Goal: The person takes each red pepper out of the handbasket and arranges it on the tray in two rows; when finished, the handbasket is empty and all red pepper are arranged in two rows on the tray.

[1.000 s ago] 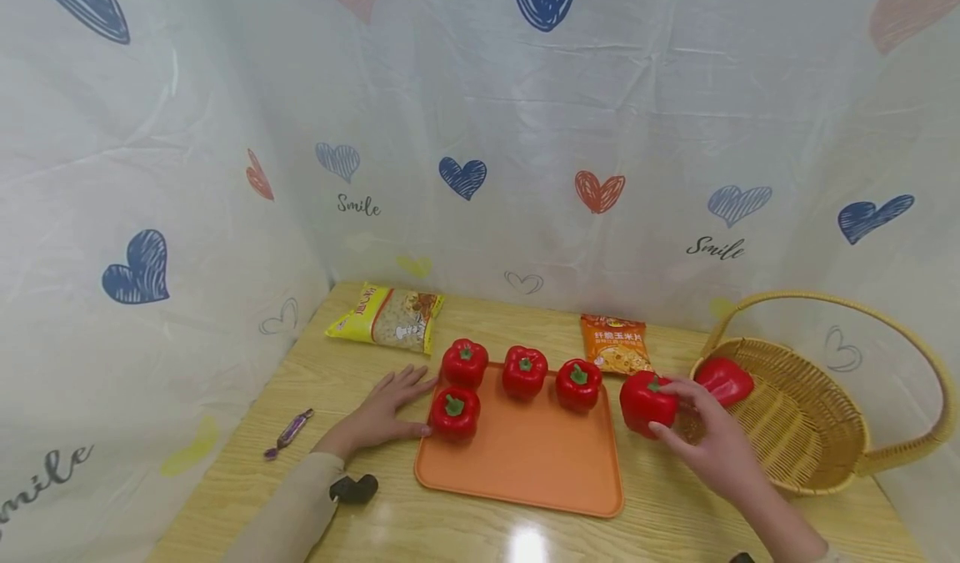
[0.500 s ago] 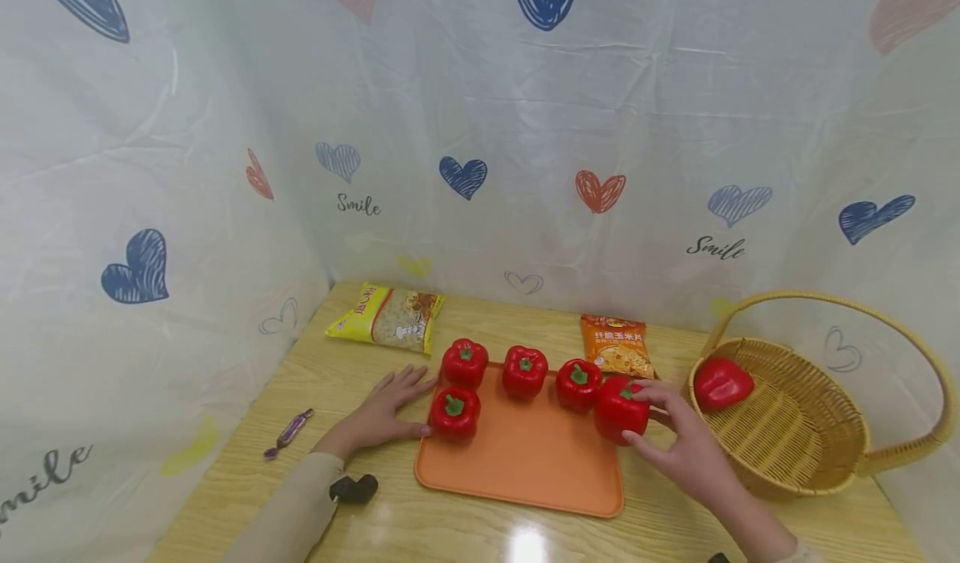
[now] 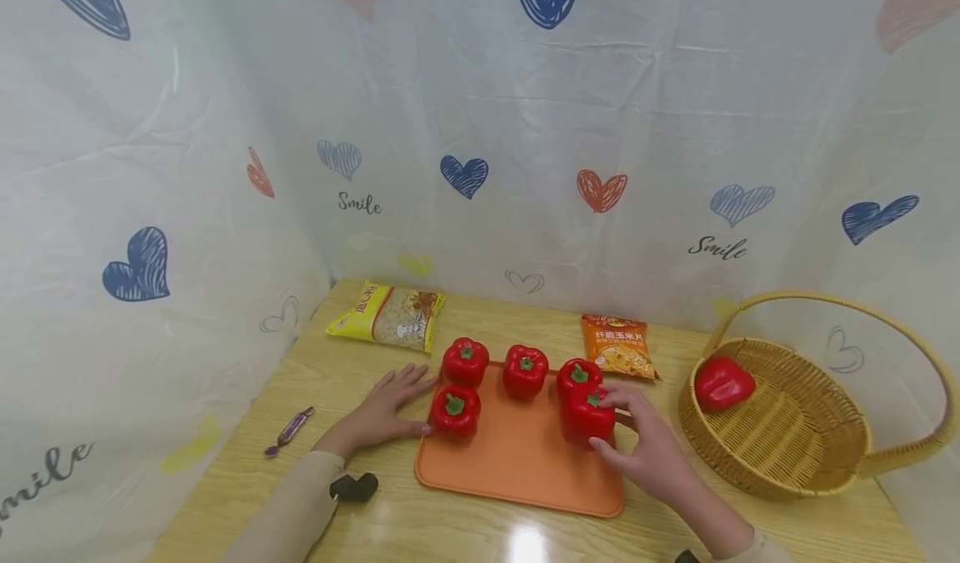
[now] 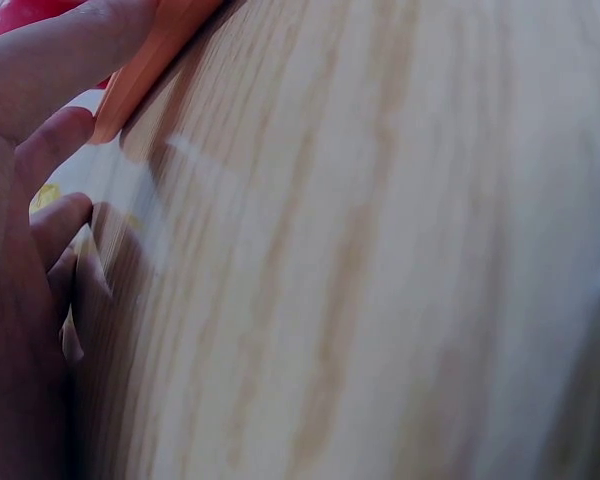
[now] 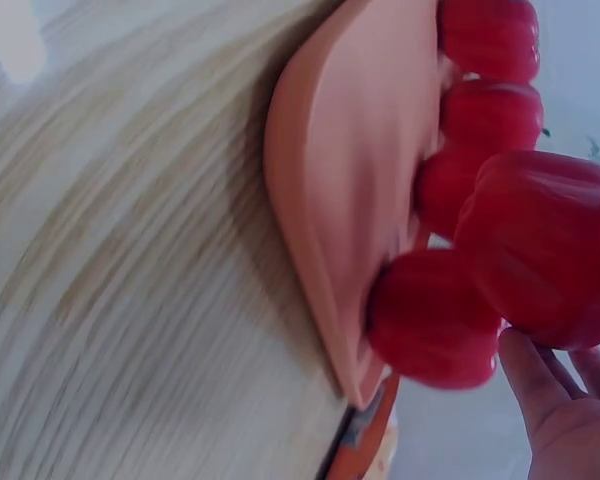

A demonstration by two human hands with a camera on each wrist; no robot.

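Observation:
My right hand [image 3: 641,442] grips a red bell pepper [image 3: 587,417] with a green stem, thumb on the near side and fingers at the far side. In the right wrist view the held pepper [image 5: 545,250] hangs above the orange tray [image 5: 340,150], close to another pepper [image 5: 435,320]. On the tray [image 3: 517,480] stand several more peppers: two at the left, one at the back middle [image 3: 524,373] and one at the back right [image 3: 577,379]. My left hand [image 3: 386,409] lies with fingers spread on the table, its fingertips at the tray's left edge [image 4: 160,65].
To the right stands a wicker basket [image 3: 847,396] with a tall handle and one red pepper [image 3: 723,384] inside. A yellow bag [image 3: 390,317] and an orange snack packet [image 3: 617,346] lie at the back. A purple wrapped candy [image 3: 289,432] lies left of my left hand.
My right hand has carried the pepper leftward from beside the basket to over the right part of the tray. The left hand has stayed in place.

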